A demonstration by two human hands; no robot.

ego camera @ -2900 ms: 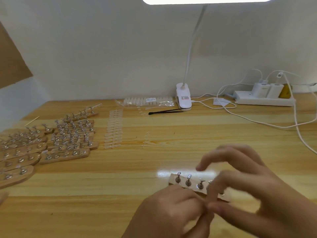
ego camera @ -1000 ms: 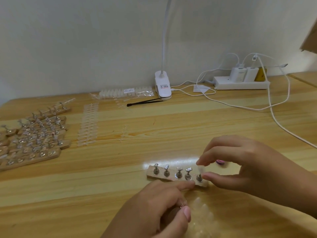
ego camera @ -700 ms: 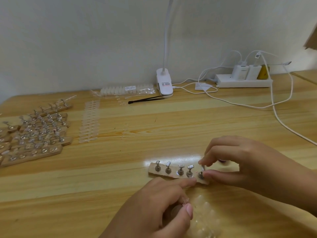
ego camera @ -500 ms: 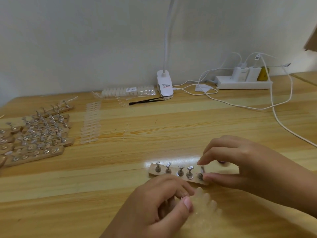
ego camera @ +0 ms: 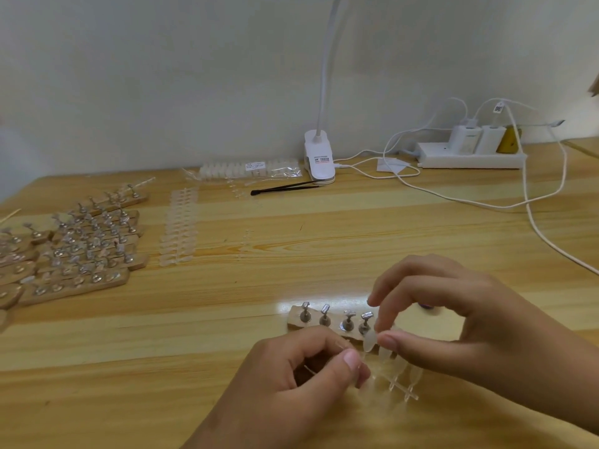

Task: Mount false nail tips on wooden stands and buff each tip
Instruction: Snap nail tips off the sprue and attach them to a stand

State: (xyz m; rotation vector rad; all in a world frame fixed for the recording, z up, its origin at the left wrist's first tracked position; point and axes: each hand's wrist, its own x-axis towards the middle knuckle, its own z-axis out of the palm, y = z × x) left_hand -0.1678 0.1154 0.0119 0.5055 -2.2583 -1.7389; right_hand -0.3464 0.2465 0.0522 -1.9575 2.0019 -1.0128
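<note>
Head view: a light wooden table (ego camera: pixel 356 241) runs back to a pale wall. Near the front edge lies a short wooden stand (ego camera: pixel 295 321) with a row of small upright metal pegs (ego camera: pixel 348 320). Four pegs show, and the stand's right end is hidden behind fingers.

The left hand (ego camera: pixel 301 377) is curled, and its thumb and forefinger pinch the left end of a strip of clear false nail tips (ego camera: pixel 400 372). The strip is held just in front of the stand, and its plastic runner points toward the right.

The right hand (ego camera: pixel 470 322) arches over the stand's right end. Its thumb and a bent finger are closed on the end tip (ego camera: pixel 369 343), the leftmost clear tip of the strip, just beside the fourth peg. Whether that tip is still joined to the runner cannot be told. A small purple object (ego camera: pixel 424 306) peeks out behind this hand.

Well apart at the far left, a crowd of similar wooden peg stands (ego camera: pixel 81 251) lies packed side by side. Just right of them lie loose rows of clear nail tips (ego camera: pixel 178 231).

Along the wall stand a clear plastic bag of nail tips (ego camera: pixel 249 168), black tweezers (ego camera: pixel 285 188), a white clip-on lamp base (ego camera: pixel 319 160) with a bendy neck, and a white power strip (ego camera: pixel 470 160) carrying chargers. White cables (ego camera: pixel 453 197) trail from it across the table.
</note>
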